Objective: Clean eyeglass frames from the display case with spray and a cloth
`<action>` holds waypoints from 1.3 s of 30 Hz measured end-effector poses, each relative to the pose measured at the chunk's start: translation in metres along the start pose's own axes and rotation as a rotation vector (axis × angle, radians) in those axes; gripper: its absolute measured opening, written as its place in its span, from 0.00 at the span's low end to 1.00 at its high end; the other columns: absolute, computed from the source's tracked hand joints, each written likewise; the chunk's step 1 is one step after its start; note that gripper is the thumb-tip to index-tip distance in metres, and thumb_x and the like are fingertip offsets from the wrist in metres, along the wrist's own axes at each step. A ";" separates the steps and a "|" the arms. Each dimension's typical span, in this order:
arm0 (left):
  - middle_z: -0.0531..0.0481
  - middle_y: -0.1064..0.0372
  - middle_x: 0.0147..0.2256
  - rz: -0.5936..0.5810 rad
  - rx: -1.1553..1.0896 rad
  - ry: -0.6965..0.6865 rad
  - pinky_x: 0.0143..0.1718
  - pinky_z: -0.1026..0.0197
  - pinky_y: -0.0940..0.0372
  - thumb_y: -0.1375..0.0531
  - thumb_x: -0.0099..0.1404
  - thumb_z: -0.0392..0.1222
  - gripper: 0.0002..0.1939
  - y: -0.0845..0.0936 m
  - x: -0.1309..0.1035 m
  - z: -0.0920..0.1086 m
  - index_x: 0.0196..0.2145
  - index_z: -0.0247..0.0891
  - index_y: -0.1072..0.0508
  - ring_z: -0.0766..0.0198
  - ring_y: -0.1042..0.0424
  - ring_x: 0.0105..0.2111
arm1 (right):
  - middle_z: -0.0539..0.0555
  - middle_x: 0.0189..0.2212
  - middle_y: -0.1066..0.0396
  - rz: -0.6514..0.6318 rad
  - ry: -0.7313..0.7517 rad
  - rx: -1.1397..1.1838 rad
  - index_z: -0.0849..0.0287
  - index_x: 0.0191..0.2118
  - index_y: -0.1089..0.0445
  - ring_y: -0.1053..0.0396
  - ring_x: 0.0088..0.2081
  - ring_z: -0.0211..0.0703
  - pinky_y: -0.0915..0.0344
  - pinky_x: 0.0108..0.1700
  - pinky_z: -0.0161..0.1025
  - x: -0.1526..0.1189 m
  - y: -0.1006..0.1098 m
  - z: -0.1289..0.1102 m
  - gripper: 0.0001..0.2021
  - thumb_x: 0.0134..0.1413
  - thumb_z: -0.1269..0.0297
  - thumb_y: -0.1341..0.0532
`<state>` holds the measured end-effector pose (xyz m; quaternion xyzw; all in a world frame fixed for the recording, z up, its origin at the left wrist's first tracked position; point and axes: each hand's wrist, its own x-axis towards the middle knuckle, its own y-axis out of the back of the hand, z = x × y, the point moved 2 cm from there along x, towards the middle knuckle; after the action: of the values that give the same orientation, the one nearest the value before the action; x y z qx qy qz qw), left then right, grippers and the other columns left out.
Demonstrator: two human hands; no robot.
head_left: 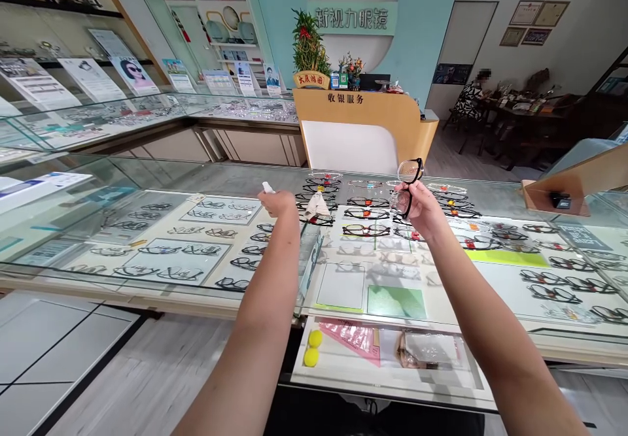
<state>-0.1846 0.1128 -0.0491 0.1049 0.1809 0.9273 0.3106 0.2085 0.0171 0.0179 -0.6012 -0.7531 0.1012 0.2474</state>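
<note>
My right hand [422, 208] holds a pair of dark-rimmed glasses [410, 172] up above the glass counter, fingers pinched on the frame, the lenses one above the other. Out over the counter to the left, my left hand [279, 203] is closed around a small white object [267, 187], perhaps a bottle; only its tip shows. A crumpled beige cloth [317, 205] lies on glasses between my hands. Rows of glasses [366, 230] lie on the counter in front of my right hand.
Below the glass counter edge [343, 316], an open drawer [392, 377] holds yellow balls [311, 357] and plastic-wrapped packets. A wooden stand [557, 197] is at the right. Behind are a cashier desk [363, 112] and a seated person [468, 102].
</note>
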 end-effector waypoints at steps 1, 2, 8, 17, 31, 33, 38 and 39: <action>0.21 0.37 0.64 0.044 0.005 0.049 0.65 0.21 0.40 0.43 0.73 0.40 0.28 0.003 -0.005 0.004 0.67 0.38 0.42 0.27 0.31 0.67 | 0.50 0.41 0.18 0.003 -0.001 0.001 0.51 0.33 0.31 0.33 0.31 0.38 0.27 0.34 0.37 0.000 0.000 0.000 0.21 0.50 0.50 0.19; 0.21 0.40 0.66 0.098 0.010 0.105 0.67 0.23 0.42 0.44 0.74 0.39 0.28 0.007 -0.010 0.009 0.68 0.38 0.43 0.28 0.34 0.69 | 0.50 0.41 0.18 0.005 -0.002 0.006 0.51 0.33 0.31 0.33 0.31 0.38 0.27 0.34 0.37 0.000 0.000 0.000 0.21 0.50 0.50 0.19; 0.28 0.40 0.68 0.332 0.070 -0.309 0.71 0.32 0.48 0.43 0.76 0.42 0.19 0.028 -0.058 0.057 0.62 0.39 0.36 0.35 0.46 0.73 | 0.50 0.40 0.18 0.012 -0.003 0.049 0.52 0.32 0.30 0.34 0.31 0.37 0.27 0.34 0.35 -0.001 -0.003 -0.001 0.22 0.47 0.51 0.17; 0.21 0.27 0.55 -0.282 0.570 -0.405 0.65 0.26 0.48 0.22 0.55 0.55 0.22 -0.009 -0.064 0.045 0.32 0.35 0.24 0.20 0.38 0.64 | 0.50 0.40 0.19 0.011 -0.001 0.016 0.51 0.33 0.31 0.33 0.31 0.39 0.28 0.34 0.38 -0.001 -0.003 -0.001 0.21 0.49 0.51 0.19; 0.42 0.28 0.33 -0.300 -0.037 -0.251 0.52 0.43 0.34 0.39 0.66 0.48 0.14 0.017 -0.062 0.069 0.26 0.44 0.38 0.40 0.25 0.47 | 0.49 0.40 0.18 0.008 0.006 0.035 0.51 0.32 0.30 0.34 0.30 0.37 0.29 0.33 0.36 0.000 -0.002 -0.001 0.22 0.48 0.51 0.18; 0.46 0.31 0.30 -0.350 -0.209 -0.217 0.44 0.49 0.32 0.41 0.64 0.49 0.12 0.019 -0.068 0.078 0.27 0.45 0.38 0.47 0.24 0.42 | 0.49 0.40 0.18 0.009 0.008 0.045 0.51 0.32 0.30 0.32 0.31 0.37 0.28 0.33 0.36 0.000 -0.002 0.000 0.22 0.48 0.51 0.17; 0.47 0.25 0.32 -0.716 -0.594 -0.075 0.37 0.55 0.30 0.40 0.60 0.53 0.12 0.006 -0.098 0.094 0.33 0.41 0.28 0.55 0.22 0.36 | 0.50 0.42 0.17 0.031 0.007 0.046 0.51 0.32 0.29 0.24 0.39 0.42 0.24 0.40 0.38 0.001 -0.001 0.001 0.21 0.47 0.50 0.18; 0.46 0.23 0.34 -0.826 -0.685 -0.024 0.37 0.56 0.29 0.38 0.59 0.52 0.14 0.002 -0.106 0.095 0.35 0.40 0.26 0.55 0.21 0.37 | 0.51 0.43 0.16 0.029 0.011 0.045 0.51 0.33 0.28 0.23 0.41 0.43 0.23 0.41 0.39 0.001 -0.001 0.002 0.21 0.48 0.49 0.18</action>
<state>-0.0729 0.0719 0.0295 -0.0720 -0.1094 0.7326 0.6679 0.2064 0.0180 0.0171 -0.6067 -0.7406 0.1182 0.2635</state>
